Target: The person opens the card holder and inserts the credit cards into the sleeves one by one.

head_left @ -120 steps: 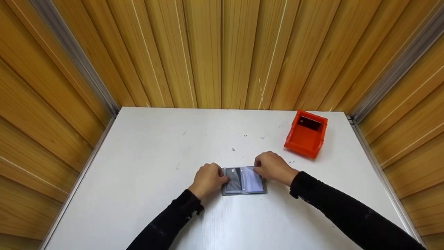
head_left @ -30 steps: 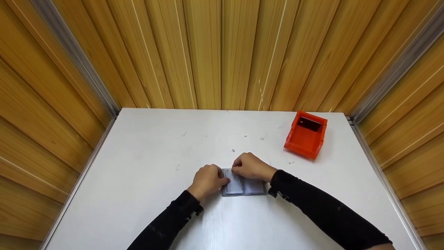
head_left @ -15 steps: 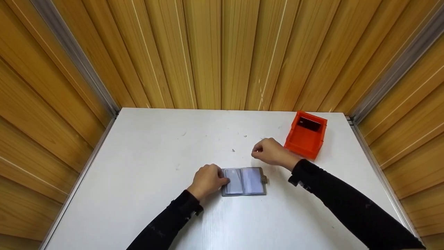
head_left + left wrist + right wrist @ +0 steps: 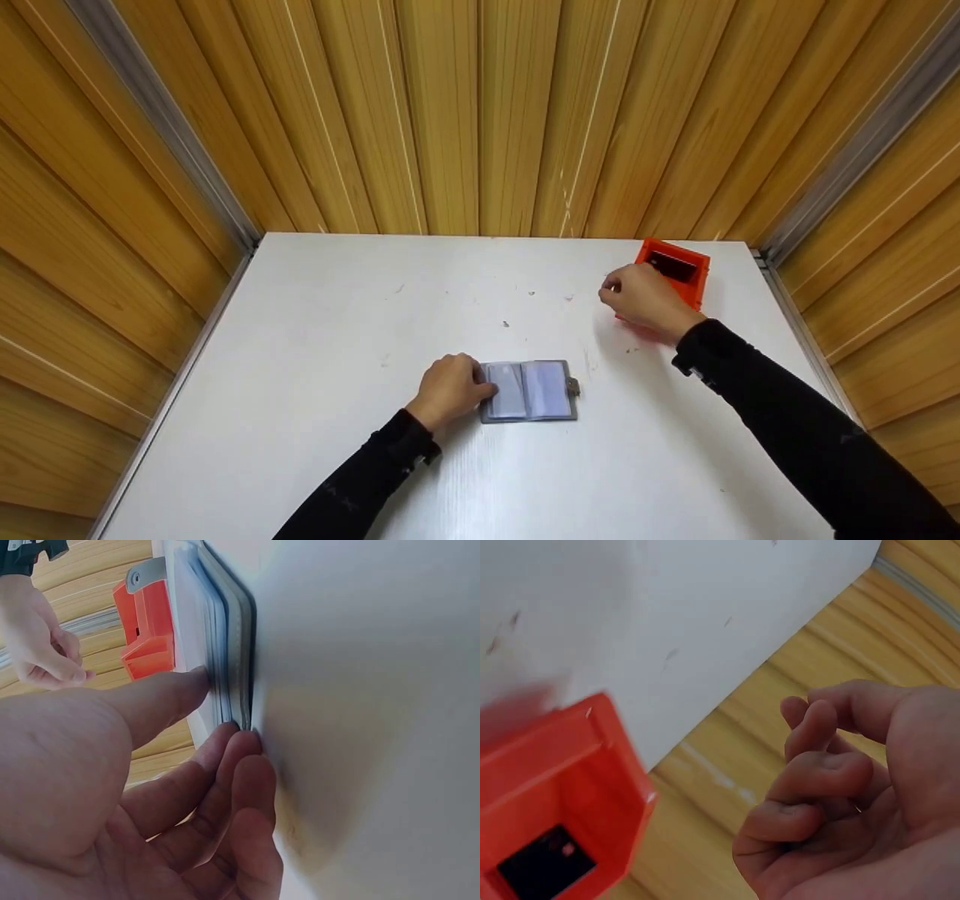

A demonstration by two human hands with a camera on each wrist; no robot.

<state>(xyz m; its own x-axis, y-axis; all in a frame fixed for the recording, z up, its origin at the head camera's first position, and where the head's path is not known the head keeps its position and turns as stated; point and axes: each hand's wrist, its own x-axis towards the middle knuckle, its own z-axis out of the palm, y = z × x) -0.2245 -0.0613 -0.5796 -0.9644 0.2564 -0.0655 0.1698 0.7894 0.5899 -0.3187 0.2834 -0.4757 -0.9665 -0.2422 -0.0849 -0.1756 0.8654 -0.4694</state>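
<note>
A small card holder [image 4: 547, 391] lies spread flat on the white table, its clear sleeves showing and a snap tab [image 4: 573, 387] at its right edge. My left hand [image 4: 450, 386] grips the holder's left side, thumb on the sleeves and fingertips at the cover's edge in the left wrist view. Over the red bin [image 4: 702, 283], my right hand [image 4: 645, 296] hides part of it. Its fingers [image 4: 821, 776] are loosely curled with nothing between them. A black card-like piece [image 4: 546, 866] with a small pale square sits inside the bin.
The bin stands at the table's back right. Wood-patterned panels [image 4: 450, 120] rise behind the table [image 4: 337, 300] and along both sides, with metal rails [image 4: 817, 172] at the corners. Small dark marks [image 4: 505, 324] dot the tabletop.
My right hand turned a sleeve over to the left, let go, and moved up and right to the bin. A dark card showing earlier is now covered. My left hand stays put.
</note>
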